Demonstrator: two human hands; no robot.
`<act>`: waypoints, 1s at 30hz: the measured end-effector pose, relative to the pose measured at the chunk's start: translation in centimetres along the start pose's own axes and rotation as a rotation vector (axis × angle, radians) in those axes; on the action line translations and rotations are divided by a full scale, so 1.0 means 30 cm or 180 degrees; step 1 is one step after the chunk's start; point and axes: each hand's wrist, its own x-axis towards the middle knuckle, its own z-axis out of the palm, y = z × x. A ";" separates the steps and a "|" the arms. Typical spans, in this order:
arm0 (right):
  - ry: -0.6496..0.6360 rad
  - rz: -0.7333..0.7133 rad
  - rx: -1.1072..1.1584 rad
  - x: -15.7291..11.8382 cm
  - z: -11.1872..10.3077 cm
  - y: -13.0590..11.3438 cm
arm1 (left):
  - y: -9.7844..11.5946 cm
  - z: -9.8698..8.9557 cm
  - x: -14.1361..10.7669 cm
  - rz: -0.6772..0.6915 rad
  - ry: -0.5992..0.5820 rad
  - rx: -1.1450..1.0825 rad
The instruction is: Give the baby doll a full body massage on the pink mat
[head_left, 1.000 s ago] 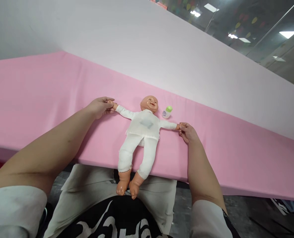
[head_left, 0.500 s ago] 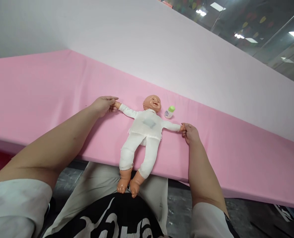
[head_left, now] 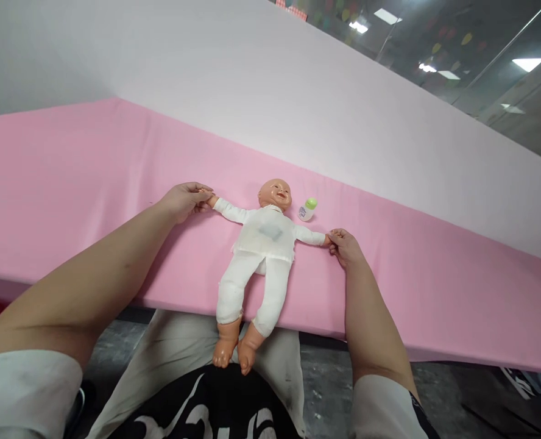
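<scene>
A baby doll [head_left: 264,244] in a white cloth suit lies on its back, arms stretched out sideways, its bare feet past the near edge of the pink table cover [head_left: 417,268]. My left hand [head_left: 186,201] is closed around the doll's hand on the left side. On the other side, my right hand [head_left: 345,247] pinches the doll's other hand between thumb and fingers. A greyish patch shows on the doll's chest. Beside its head lies a small white bottle with a green cap [head_left: 307,210], touched by neither hand.
A pale wall [head_left: 270,91] rises behind the far edge of the table. Above it at the upper right is a glass pane [head_left: 435,49] with lights showing. Below the near edge are my legs and a dark grey floor [head_left: 329,390].
The whole view has shifted slightly, so doll, bottle and hands sit a little further left and lower. Both hands keep their hold on the doll's hands.
</scene>
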 end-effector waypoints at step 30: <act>-0.0133 -0.0016 -0.0414 0.001 0.010 0.004 | -0.017 0.000 0.011 0.0129 -0.0011 0.0005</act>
